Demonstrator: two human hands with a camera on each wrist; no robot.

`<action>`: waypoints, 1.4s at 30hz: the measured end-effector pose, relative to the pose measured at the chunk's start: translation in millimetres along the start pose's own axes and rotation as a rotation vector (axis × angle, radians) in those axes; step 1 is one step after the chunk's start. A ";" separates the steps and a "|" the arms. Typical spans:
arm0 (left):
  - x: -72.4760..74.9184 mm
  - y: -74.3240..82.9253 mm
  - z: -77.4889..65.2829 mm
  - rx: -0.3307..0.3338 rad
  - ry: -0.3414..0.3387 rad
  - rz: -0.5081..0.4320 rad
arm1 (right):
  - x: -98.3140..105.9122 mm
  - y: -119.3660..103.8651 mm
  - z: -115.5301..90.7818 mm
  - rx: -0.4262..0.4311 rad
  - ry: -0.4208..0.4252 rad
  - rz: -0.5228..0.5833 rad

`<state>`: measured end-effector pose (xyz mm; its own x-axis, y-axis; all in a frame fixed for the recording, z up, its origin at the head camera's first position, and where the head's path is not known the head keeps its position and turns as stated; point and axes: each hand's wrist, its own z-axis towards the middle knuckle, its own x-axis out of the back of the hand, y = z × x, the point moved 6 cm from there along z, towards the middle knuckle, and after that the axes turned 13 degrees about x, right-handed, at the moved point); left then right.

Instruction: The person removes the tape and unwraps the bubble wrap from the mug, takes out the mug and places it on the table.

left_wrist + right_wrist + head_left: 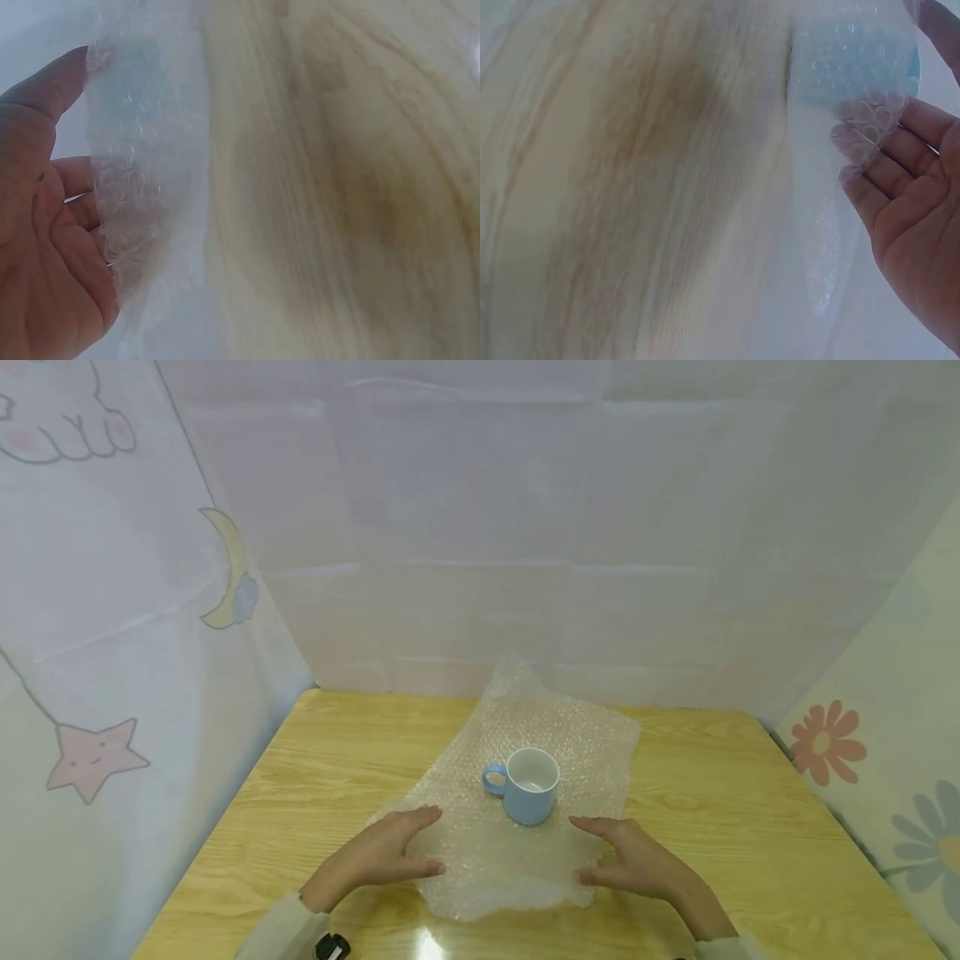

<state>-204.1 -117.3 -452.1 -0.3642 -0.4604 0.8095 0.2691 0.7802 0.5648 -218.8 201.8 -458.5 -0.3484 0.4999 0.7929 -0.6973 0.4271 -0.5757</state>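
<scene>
A light blue mug [529, 806], white inside, stands upright on a sheet of bubble wrap [487, 864], its handle toward the left. My left hand [382, 850] is at the sheet's near left edge, with thumb and fingers spread apart. At the near right edge is my right hand [637, 858], held in a similar spread. Through the clear bubble wrap [870, 131], the right fingertips show behind it, and so does the blue of the mug. In the left wrist view, the bubble wrap [150, 150] overlaps the left hand's fingertips. Neither hand touches the mug.
The sheet lies on a wood-grain table [720, 827], its far corner rising near the back wall cloth [480, 527]. Printed cloths also hang along the left [150, 677] and right sides. A dark wrist device [332, 947] shows by the left sleeve.
</scene>
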 end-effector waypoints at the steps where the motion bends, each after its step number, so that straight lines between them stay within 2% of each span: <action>1: -1.5 -0.6 -0.5 0.006 -0.010 -0.003 | -0.9 0.0 -0.5 -0.003 -0.007 -0.007; 11: -16.1 -5.2 -5.8 0.011 -0.088 -0.017 | -11.7 1.6 -7.7 -0.055 -0.042 -0.001; 20: -23.9 -10.0 -7.0 0.051 -0.127 0.054 | -20.3 -1.2 -8.3 -0.083 -0.124 -0.015; 26: -27.3 -8.2 -7.7 0.051 -0.153 0.095 | -23.9 0.9 -8.0 -0.113 -0.173 -0.037; 33: -32.7 -11.2 -7.8 0.070 -0.174 0.136 | -26.3 0.7 -6.4 -0.081 -0.202 -0.091; 42: -35.3 -10.6 -7.1 0.079 -0.175 0.120 | -28.9 1.1 -7.0 -0.078 -0.215 -0.129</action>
<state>-187.7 -112.4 -485.6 -0.4849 -0.2867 0.8262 0.2520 0.8588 0.4460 -205.2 193.1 -483.4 -0.3908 0.2700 0.8800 -0.6972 0.5374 -0.4745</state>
